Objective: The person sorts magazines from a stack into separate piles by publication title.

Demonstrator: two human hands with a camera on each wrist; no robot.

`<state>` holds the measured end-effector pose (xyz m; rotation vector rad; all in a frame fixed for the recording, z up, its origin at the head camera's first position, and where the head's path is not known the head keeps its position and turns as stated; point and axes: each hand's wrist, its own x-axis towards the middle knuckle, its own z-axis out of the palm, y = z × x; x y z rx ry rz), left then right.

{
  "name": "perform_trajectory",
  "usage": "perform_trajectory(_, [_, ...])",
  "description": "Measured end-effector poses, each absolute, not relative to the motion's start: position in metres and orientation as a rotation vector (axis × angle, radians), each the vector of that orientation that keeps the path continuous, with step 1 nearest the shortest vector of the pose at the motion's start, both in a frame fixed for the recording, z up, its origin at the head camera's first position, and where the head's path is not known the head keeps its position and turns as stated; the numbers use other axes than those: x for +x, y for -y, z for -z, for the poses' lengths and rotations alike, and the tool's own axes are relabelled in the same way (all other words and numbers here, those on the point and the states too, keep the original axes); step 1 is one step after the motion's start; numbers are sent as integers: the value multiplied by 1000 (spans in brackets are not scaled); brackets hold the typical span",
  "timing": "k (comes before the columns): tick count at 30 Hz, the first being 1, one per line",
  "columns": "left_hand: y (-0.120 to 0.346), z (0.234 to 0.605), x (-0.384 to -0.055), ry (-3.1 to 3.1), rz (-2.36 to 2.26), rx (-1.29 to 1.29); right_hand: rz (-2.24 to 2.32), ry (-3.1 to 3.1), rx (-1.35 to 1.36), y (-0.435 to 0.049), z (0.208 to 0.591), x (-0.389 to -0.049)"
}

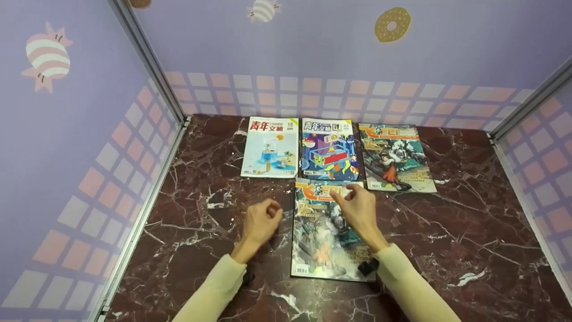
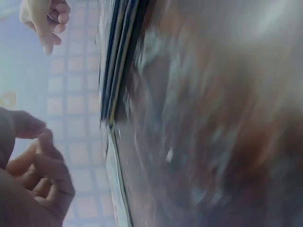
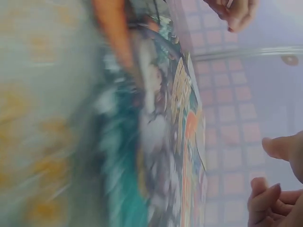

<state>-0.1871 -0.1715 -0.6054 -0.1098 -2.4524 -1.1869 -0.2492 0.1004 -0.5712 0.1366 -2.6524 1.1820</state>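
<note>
A magazine with an orange title and an armoured-figure cover [image 1: 313, 241] lies in front of me, on top of what the left wrist view shows as a small pile with dark spines [image 2: 118, 61]. My right hand [image 1: 359, 212] hovers over its upper right part, thumb and forefinger apart, holding nothing. To the left of the pile is my left hand [image 1: 261, 221], raised above the table. Its fingers are loosely bent, the thumb tip close to the forefinger, and nothing is between them.
Behind the pile, a white-covered magazine [image 1: 269, 152], a blue colourful one [image 1: 330, 154] and another orange-titled one [image 1: 397, 158] lie in a row. The dark red marbled table [image 1: 201, 241] is bounded by purple panels [image 1: 313, 53] at the back and sides.
</note>
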Motion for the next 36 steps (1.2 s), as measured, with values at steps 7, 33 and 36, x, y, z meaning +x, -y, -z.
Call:
perform_trajectory(7, [156,617,-158,2609,1095,-95,-1061,2740,84,-141,574,-206])
perform_trajectory(33, [118,599,-115,2914,934,-50,-991,3097,-39,-183,601,-123])
perform_trajectory(36, [119,608,-117,2894,911,-62,-992,3098,-60,-184,602,-122])
